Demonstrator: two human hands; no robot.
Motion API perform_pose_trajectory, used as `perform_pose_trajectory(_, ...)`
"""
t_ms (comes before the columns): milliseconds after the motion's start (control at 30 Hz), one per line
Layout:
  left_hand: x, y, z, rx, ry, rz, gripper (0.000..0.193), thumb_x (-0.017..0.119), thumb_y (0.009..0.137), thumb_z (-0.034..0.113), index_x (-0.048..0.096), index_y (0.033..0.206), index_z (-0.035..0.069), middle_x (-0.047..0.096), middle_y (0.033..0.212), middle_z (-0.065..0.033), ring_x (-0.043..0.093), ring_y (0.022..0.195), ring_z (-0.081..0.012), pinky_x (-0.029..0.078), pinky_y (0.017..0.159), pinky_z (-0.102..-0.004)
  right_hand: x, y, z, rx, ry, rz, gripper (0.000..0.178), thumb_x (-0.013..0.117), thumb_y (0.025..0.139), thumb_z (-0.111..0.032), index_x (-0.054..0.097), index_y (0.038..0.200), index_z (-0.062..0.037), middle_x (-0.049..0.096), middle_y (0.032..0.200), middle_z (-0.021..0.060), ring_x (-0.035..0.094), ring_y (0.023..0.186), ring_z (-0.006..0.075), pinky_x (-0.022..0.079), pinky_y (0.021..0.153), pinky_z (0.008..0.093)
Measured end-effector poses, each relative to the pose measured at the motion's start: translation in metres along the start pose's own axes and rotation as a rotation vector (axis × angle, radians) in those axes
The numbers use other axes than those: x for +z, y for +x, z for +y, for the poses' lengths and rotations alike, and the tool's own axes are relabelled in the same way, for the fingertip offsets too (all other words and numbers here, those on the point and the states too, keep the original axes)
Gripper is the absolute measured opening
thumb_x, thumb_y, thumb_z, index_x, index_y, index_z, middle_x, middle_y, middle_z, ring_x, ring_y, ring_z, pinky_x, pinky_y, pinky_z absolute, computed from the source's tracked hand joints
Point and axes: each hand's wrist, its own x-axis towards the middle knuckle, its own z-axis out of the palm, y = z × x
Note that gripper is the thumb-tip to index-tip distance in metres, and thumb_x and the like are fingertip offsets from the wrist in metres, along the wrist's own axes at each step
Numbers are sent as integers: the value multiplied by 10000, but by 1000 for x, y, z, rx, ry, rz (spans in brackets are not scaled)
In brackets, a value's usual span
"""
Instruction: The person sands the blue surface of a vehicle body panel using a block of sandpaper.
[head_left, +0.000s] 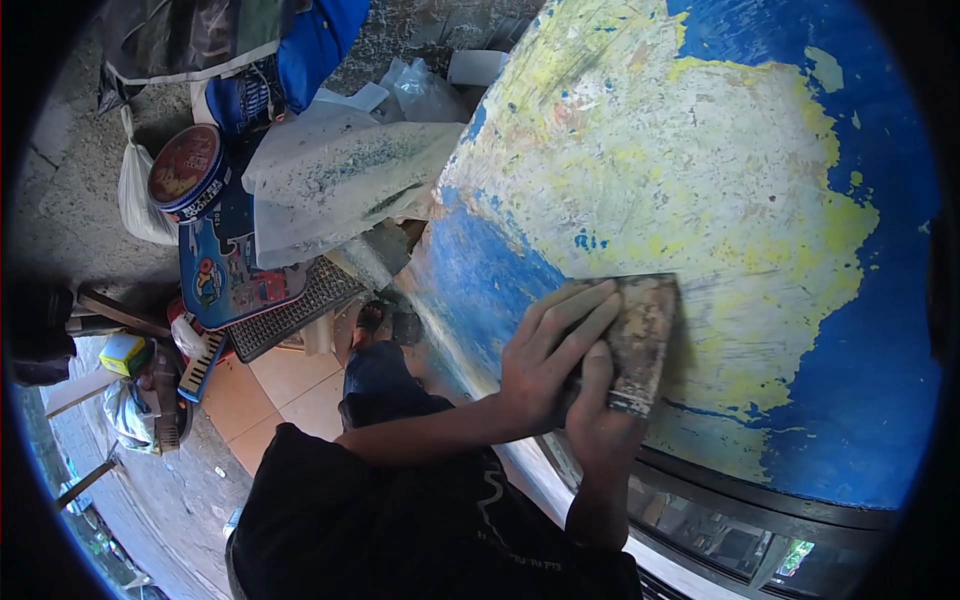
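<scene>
Both of my hands are closed on a wide, worn scraper (645, 335) with a stained, rough-looking blade. My left hand (550, 350) comes from the left, its fingers laid over the scraper's left side. Just below it, my right hand (603, 415) grips the lower part, thumb pointing up along the blade. The handle, if there is one, is hidden by my hands. The blade lies against a large painted surface (700, 180), where blue paint gives way to a patchy white and yellow area with ragged edges. Dark scratch marks show beside the blade.
Left of the surface are a dusty plastic sheet (340, 175), a round cookie tin (187, 170), a colourful board (235, 270) and a dark textured mat (295, 310). A small toy keyboard (203, 365) lies by floor tiles (290, 390). A dark-framed window (700, 525) borders the surface below.
</scene>
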Motion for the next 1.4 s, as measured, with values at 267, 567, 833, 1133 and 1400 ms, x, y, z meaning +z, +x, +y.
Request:
perform_pose_trajectory(267, 3, -9, -14, -87, -62, -1, 474, 615, 799, 109, 552, 1251, -23, 531, 1305, -183, 470, 1231, -348, 389, 1008, -436, 17, 6, 13, -116, -70, 15, 364, 560, 873, -60, 481, 1171, 134, 633, 829, 223, 670, 690, 329, 516, 575, 363)
perform_pose_trajectory(567, 1, -3, -22, -112, -39, 22, 481, 666, 740, 95, 606, 1210, 9, 556, 1265, -143, 501, 1147, -329, 403, 987, -412, 25, 14, 4, -74, -19, 26, 211, 603, 851, -77, 589, 1019, 51, 611, 683, 198, 670, 642, 333, 508, 553, 366)
perform_pose_trajectory(833, -4, 7, -18, -104, -15, -2, 481, 667, 735, 74, 613, 1209, 15, 554, 1269, -136, 503, 1140, -316, 420, 966, -392, 30, 25, 7, -118, 54, 138, 194, 628, 858, -101, 596, 968, 55, 593, 655, 209, 659, 640, 356, 492, 548, 374)
perform_pose_trajectory(1133, -9, 1, -21, -95, -31, -47, 499, 674, 725, 59, 614, 1220, 32, 561, 1227, -148, 508, 1118, -326, 429, 955, -385, 35, 16, 5, -129, 67, 193, 275, 662, 844, -117, 589, 1035, 66, 645, 964, 220, 674, 785, 357, 504, 596, 377)
perform_pose_trajectory(1400, -11, -9, -26, -143, -92, -49, 489, 677, 740, 75, 603, 1219, 10, 555, 1221, -154, 517, 1124, -334, 423, 954, -398, 34, 11, 10, -18, -2, 85, 240, 685, 827, -135, 627, 987, 35, 639, 801, 224, 655, 746, 386, 503, 626, 388)
